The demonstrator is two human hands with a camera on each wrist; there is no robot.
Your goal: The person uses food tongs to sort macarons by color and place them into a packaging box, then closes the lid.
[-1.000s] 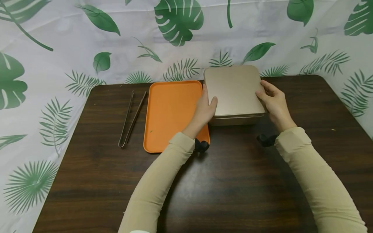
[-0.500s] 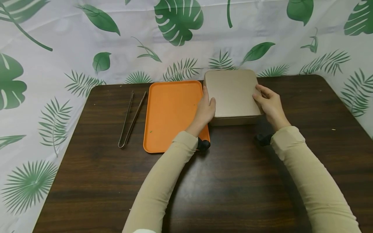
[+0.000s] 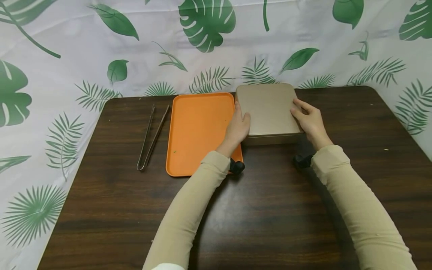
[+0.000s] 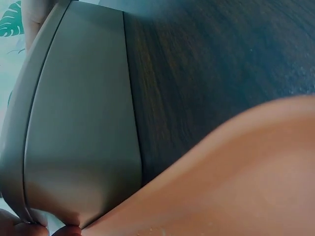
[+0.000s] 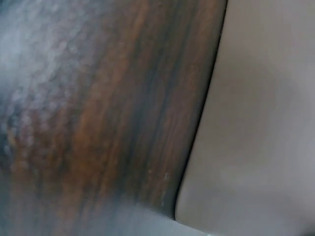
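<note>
A square, gold-toned metal tin (image 3: 273, 140) stands at the back of the table, just right of the orange tray. Its flat lid (image 3: 266, 108) sits over the body, with a thin seam between them along the tin's side (image 4: 78, 108) in the left wrist view. My left hand (image 3: 237, 129) grips the lid's left edge, thumb at the front left, fingers along the side. My right hand (image 3: 313, 122) pinches the lid's right edge, thumb on top. The right wrist view has only the tin's smooth wall (image 5: 256, 123) and the table. The tin's inside is hidden.
An orange tray (image 3: 199, 131) lies left of the tin, partly under my left forearm, with a tiny green scrap on it. Metal tongs (image 3: 146, 150) lie left of the tray. Behind the dark wooden table (image 3: 263, 210) hangs a leaf-print cloth (image 3: 145, 48).
The lid has come down onto the tin's body, its right side lowering most. My right hand moved down and left with it. My left hand stayed almost in place.
</note>
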